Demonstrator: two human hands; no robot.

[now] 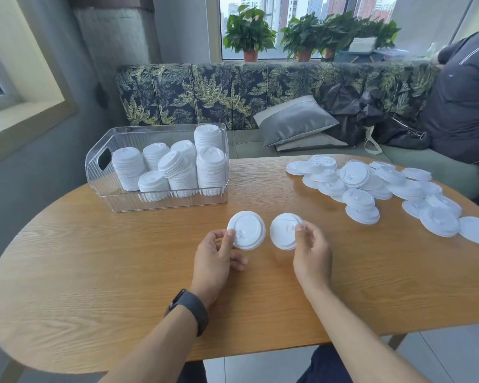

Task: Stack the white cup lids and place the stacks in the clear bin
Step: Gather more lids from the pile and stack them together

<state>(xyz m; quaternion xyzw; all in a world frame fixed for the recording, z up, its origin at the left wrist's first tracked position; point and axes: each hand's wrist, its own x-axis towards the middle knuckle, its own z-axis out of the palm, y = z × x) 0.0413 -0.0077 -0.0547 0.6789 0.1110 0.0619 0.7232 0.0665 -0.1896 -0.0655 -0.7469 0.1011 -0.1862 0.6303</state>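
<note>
My left hand [216, 252] pinches a white cup lid [248, 229] by its left rim, thumb on top. My right hand [311, 248] pinches a second white lid [284, 230] by its right rim. Both lids are held side by side just above the middle of the wooden table [122, 272], a small gap between them. The clear bin [161, 201] stands at the table's back left and holds several stacks of white lids [210, 170]. A loose pile of white lids [371, 186] is spread over the table's right side.
A leaf-patterned bench with a grey cushion [295, 120] and a black bag [357, 109] runs behind the table. Another person in dark clothing [462, 100] sits at the far right. Potted plants [249, 31] line the windowsill.
</note>
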